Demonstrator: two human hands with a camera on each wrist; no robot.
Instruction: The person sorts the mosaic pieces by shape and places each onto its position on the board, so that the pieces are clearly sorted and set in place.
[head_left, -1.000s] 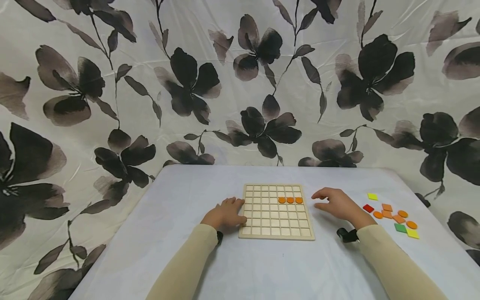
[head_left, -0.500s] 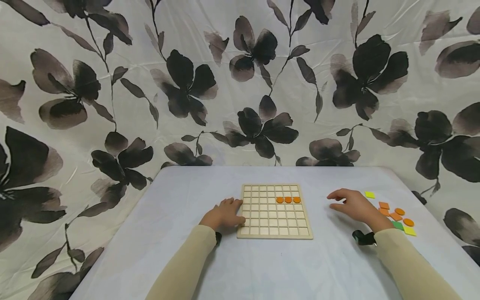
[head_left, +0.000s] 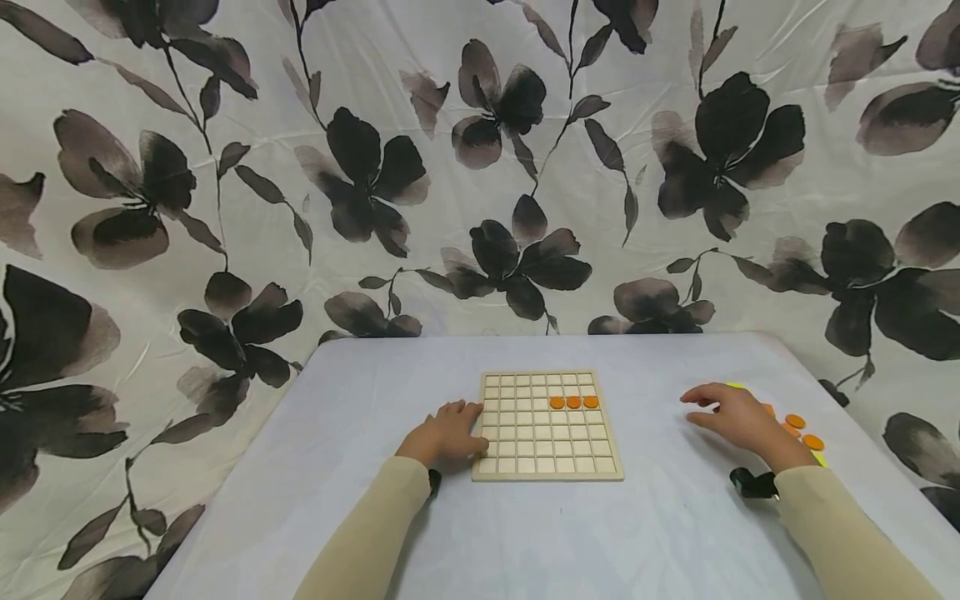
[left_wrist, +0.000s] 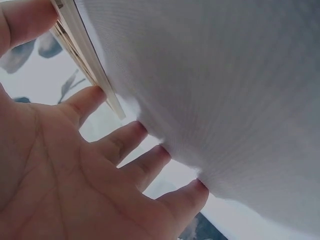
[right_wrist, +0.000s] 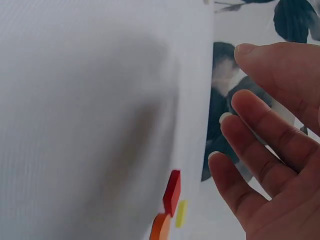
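A pale wooden grid board [head_left: 517, 443] lies on the white-covered table, with three orange discs [head_left: 573, 402] in a row near its upper right. Against the board's left edge rests my left hand [head_left: 444, 435]. In the left wrist view its thumb and index finger touch the board's rim [left_wrist: 92, 60], while the other fingertips press on the cloth. Well right of the board, my right hand [head_left: 738, 423] hovers over the table with fingers loosely bent and nothing held. It partly hides the loose coloured pieces. A red piece [right_wrist: 172, 193] shows below it in the right wrist view.
Loose orange discs [head_left: 813, 442] and a yellow piece [head_left: 737, 385] lie around the right hand on the table's right side. A floral cloth [head_left: 525, 167] hangs behind the table's far edge. White cloth [head_left: 555, 542] covers the table.
My right hand has moved right, away from the board and over the loose pieces, covering more of them. The left hand stays at the board's edge. The head view has shifted slightly.
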